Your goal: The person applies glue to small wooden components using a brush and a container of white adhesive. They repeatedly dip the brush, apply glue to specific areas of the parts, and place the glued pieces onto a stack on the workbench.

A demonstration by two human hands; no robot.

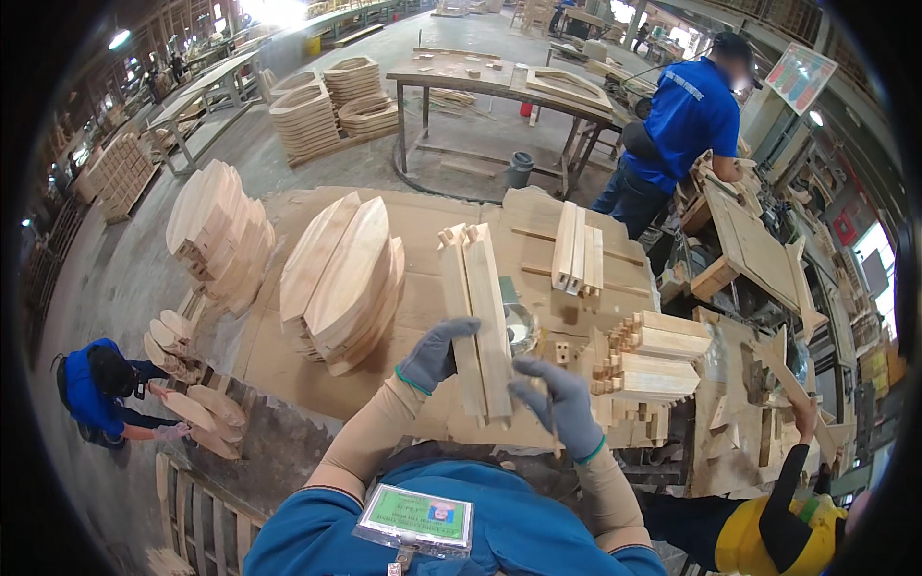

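Observation:
Two long pale wooden rails [490,326] lie side by side in front of me, tilted up over the cardboard, with notched far ends. My left hand [432,357], in a grey glove, is closed round their left side. My right hand [567,405], also gloved, is at their near right edge with its fingertips close to the wood. A thin brown stick [556,432] hangs down from its closed fingers; its tip is too small to make out. Just beyond the right hand sits a round dish [521,328], partly hidden by the rails.
Stacked curved wooden panels [346,269] stand left on the cardboard sheet [423,288], with another stack [221,230] beyond. Short rails [579,252] lie far right; tenoned blocks [658,355] are piled nearer. Co-workers are at left [101,394], far right [687,115] and lower right [778,523].

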